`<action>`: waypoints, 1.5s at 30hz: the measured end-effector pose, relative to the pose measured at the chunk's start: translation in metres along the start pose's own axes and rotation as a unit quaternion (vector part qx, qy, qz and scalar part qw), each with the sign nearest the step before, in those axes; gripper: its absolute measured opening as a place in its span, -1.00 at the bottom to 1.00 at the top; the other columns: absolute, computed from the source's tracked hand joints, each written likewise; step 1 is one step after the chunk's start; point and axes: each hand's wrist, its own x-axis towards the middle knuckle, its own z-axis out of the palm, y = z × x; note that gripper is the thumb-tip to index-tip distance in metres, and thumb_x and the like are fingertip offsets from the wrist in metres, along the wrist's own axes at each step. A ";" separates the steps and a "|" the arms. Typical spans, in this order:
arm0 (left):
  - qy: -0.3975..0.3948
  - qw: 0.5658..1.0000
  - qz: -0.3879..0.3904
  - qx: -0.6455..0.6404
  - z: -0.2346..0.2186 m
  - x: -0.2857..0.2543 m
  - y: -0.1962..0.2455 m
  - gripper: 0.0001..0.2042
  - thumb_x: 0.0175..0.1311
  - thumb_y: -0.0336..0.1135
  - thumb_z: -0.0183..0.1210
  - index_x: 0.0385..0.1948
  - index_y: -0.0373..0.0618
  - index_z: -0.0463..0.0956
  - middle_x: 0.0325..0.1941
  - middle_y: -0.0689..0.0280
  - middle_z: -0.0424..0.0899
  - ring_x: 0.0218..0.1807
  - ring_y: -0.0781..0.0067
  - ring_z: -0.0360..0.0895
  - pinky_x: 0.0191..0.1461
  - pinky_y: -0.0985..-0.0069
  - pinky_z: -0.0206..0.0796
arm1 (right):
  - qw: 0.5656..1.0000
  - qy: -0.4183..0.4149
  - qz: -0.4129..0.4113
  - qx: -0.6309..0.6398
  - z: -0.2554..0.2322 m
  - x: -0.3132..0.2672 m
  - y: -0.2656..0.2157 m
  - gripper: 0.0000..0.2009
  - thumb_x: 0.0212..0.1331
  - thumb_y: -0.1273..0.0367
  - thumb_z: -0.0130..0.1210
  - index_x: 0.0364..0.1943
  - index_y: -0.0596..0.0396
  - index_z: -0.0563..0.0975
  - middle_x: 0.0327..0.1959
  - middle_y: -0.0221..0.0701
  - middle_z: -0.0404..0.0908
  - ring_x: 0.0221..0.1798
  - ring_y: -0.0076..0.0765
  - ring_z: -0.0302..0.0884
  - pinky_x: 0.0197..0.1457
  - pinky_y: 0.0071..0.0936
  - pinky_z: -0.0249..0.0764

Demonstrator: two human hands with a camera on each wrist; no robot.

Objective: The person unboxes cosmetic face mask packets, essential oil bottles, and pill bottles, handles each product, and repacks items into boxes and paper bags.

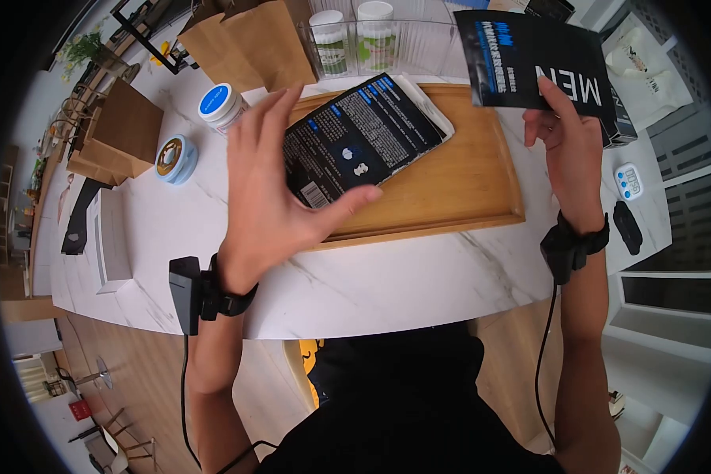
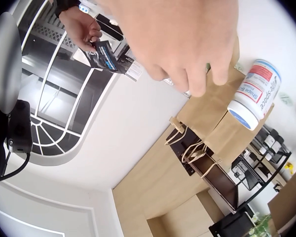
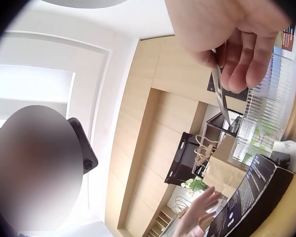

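My right hand (image 1: 570, 158) pinches a flat black packet (image 1: 521, 59) between thumb and fingers. White letters reading MEN and blue and white print show on its face, and in the right wrist view the packet (image 3: 220, 96) is seen edge-on. A black cardboard box (image 1: 371, 130) with small print and a barcode lies at a slant on the wooden tray (image 1: 482, 178). The box's far right end shows a pale flap. My left hand (image 1: 272, 186) is spread beside the box's left end, holding nothing; its thumb overlaps the box's near edge in the head view.
Left of the tray stand a white jar with a blue lid (image 1: 217, 103) and a light blue round tub (image 1: 176, 158). Brown paper bags (image 1: 245, 43), a clear ribbed organizer (image 1: 419, 51) and green-labelled bottles line the back. A small white timer (image 1: 629, 182) lies at right.
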 end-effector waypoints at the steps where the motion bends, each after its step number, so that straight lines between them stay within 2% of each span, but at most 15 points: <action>1: -0.031 0.999 -0.007 0.015 0.004 -0.003 -0.002 0.01 -0.25 0.04 0.57 0.30 -0.32 0.29 0.17 -0.01 0.41 0.16 -0.03 0.36 0.27 0.19 0.21 | 1.000 0.022 -0.002 0.007 0.003 -0.002 -0.002 -0.70 0.25 0.24 0.26 -0.30 0.29 0.67 -0.44 -0.18 0.69 -0.53 -0.42 0.56 -0.35 -0.48 0.46; 2: -0.029 0.999 -0.007 0.016 0.007 -0.006 -0.003 0.01 -0.25 0.04 0.57 0.30 -0.32 0.29 0.17 -0.01 0.41 0.16 -0.03 0.36 0.27 0.19 0.21 | 0.999 0.044 -0.003 0.014 0.005 -0.002 -0.003 -0.68 0.24 0.23 0.26 -0.30 0.30 0.67 -0.43 -0.15 0.70 -0.51 -0.41 0.59 -0.33 -0.47 0.47; 4: -0.107 0.992 -0.053 0.040 0.012 -0.010 0.000 0.07 -0.28 0.03 0.57 0.33 -0.36 0.22 0.18 -0.04 0.38 0.15 -0.06 0.35 0.30 0.15 0.18 | 0.999 0.036 0.030 -0.002 0.003 0.000 -0.001 -0.68 0.24 0.23 0.27 -0.25 0.31 0.67 -0.39 -0.10 0.71 -0.47 -0.37 0.63 -0.34 -0.48 0.49; 5: -0.116 0.989 -0.081 0.032 0.011 -0.008 0.003 0.06 -0.29 -0.05 0.57 0.34 -0.35 0.21 0.16 -0.02 0.38 0.16 -0.06 0.33 0.31 0.13 0.17 | 0.999 0.020 0.040 -0.013 0.006 0.000 -0.001 -0.67 0.24 0.23 0.26 -0.24 0.32 0.66 -0.38 -0.10 0.71 -0.47 -0.36 0.64 -0.36 -0.48 0.50; 8: -0.090 0.992 -0.082 0.021 0.010 -0.008 0.004 0.03 -0.29 -0.24 0.57 0.37 -0.29 0.19 0.13 0.05 0.40 0.20 0.00 0.34 0.36 0.20 0.17 | 0.997 0.007 0.064 -0.045 0.004 0.002 0.007 -0.74 0.29 0.29 0.23 -0.19 0.26 0.61 -0.30 -0.14 0.71 -0.46 -0.34 0.65 -0.40 -0.50 0.48; 11: -0.062 0.994 -0.081 -0.041 0.013 -0.008 -0.003 0.03 -0.29 -0.28 0.56 0.38 -0.26 0.17 0.15 0.07 0.39 0.21 0.03 0.33 0.38 0.22 0.13 | 0.998 -0.005 0.040 -0.041 0.015 -0.004 0.001 -0.76 0.27 0.30 0.26 -0.20 0.24 0.60 -0.38 -0.26 0.68 -0.47 -0.35 0.65 -0.44 -0.52 0.48; 15: -0.060 0.991 -0.070 -0.101 0.014 -0.006 0.001 0.02 -0.29 -0.28 0.56 0.37 -0.24 0.17 0.16 0.08 0.39 0.23 0.05 0.32 0.40 0.21 0.11 | 0.998 -0.007 0.029 -0.054 0.015 -0.004 0.003 -0.73 0.29 0.26 0.25 -0.20 0.25 0.57 -0.39 -0.27 0.68 -0.46 -0.36 0.68 -0.44 -0.52 0.53; 22: -0.023 0.996 -0.045 -0.067 0.016 -0.006 0.005 0.03 -0.35 -0.26 0.55 0.35 -0.23 0.18 0.18 0.03 0.35 0.22 -0.02 0.29 0.35 0.14 0.12 | 0.990 -0.054 0.111 -0.063 0.017 -0.009 0.000 -0.81 0.21 0.37 0.28 -0.24 0.22 0.60 -0.37 -0.34 0.63 -0.49 -0.37 0.59 -0.44 -0.47 0.45; 25: -0.019 0.997 -0.032 -0.062 0.016 -0.006 0.003 0.04 -0.36 -0.26 0.55 0.36 -0.23 0.18 0.19 0.03 0.34 0.22 -0.03 0.29 0.34 0.15 0.12 | 0.993 -0.033 0.097 -0.058 0.013 -0.008 0.004 -0.82 0.17 0.37 0.29 -0.29 0.19 0.59 -0.39 -0.39 0.63 -0.53 -0.42 0.56 -0.48 -0.51 0.47; 30: -0.028 0.998 -0.007 -0.047 0.014 -0.007 0.004 0.04 -0.37 -0.24 0.55 0.36 -0.22 0.20 0.20 0.03 0.34 0.20 -0.04 0.29 0.34 0.15 0.12 | 0.993 -0.006 0.115 0.029 -0.001 -0.001 0.006 -0.90 0.14 0.41 0.20 -0.34 0.16 0.58 -0.36 -0.43 0.61 -0.44 -0.43 0.53 -0.46 -0.48 0.46; 32: -0.038 0.998 -0.006 -0.047 0.014 -0.007 0.004 0.08 -0.34 -0.15 0.57 0.40 -0.18 0.18 0.22 0.05 0.32 0.29 0.02 0.27 0.41 0.19 0.06 | 0.992 -0.010 0.116 0.037 -0.005 0.000 0.007 -0.91 0.14 0.42 0.18 -0.35 0.15 0.58 -0.37 -0.43 0.59 -0.43 -0.44 0.53 -0.47 -0.48 0.45; 35: -0.038 0.997 0.002 -0.064 0.015 -0.009 0.004 0.09 -0.35 -0.12 0.57 0.40 -0.17 0.17 0.22 0.05 0.32 0.29 0.02 0.27 0.41 0.19 0.06 | 0.991 -0.077 0.110 0.032 -0.008 0.001 0.010 -0.86 0.18 0.39 0.13 -0.29 0.17 0.60 -0.38 -0.40 0.64 -0.42 -0.41 0.57 -0.43 -0.41 0.44; 39: -0.030 0.997 0.002 -0.065 0.011 -0.007 0.004 0.10 -0.36 -0.11 0.57 0.41 -0.18 0.16 0.24 0.04 0.31 0.29 0.01 0.27 0.42 0.17 0.05 | 0.990 -0.034 0.134 -0.022 0.001 -0.002 0.008 -0.87 0.19 0.37 0.09 -0.33 0.12 0.59 -0.41 -0.42 0.63 -0.44 -0.46 0.56 -0.45 -0.46 0.39; 41: -0.017 0.998 0.016 -0.055 0.012 -0.006 0.006 0.05 -0.36 -0.20 0.55 0.37 -0.20 0.20 0.21 0.03 0.34 0.19 -0.06 0.30 0.33 0.12 0.17 | 0.990 -0.032 0.135 -0.022 -0.004 0.000 0.012 -0.87 0.19 0.36 0.08 -0.35 0.10 0.59 -0.43 -0.43 0.63 -0.45 -0.48 0.55 -0.48 -0.49 0.37; 45: -0.028 0.997 0.010 -0.065 0.016 -0.008 0.004 0.05 -0.36 -0.21 0.55 0.37 -0.20 0.20 0.21 0.03 0.33 0.19 -0.07 0.30 0.33 0.13 0.16 | 0.991 -0.006 0.116 0.061 -0.010 0.004 0.010 -0.87 0.18 0.35 0.06 -0.44 0.09 0.54 -0.53 -0.43 0.56 -0.54 -0.49 0.50 -0.55 -0.51 0.31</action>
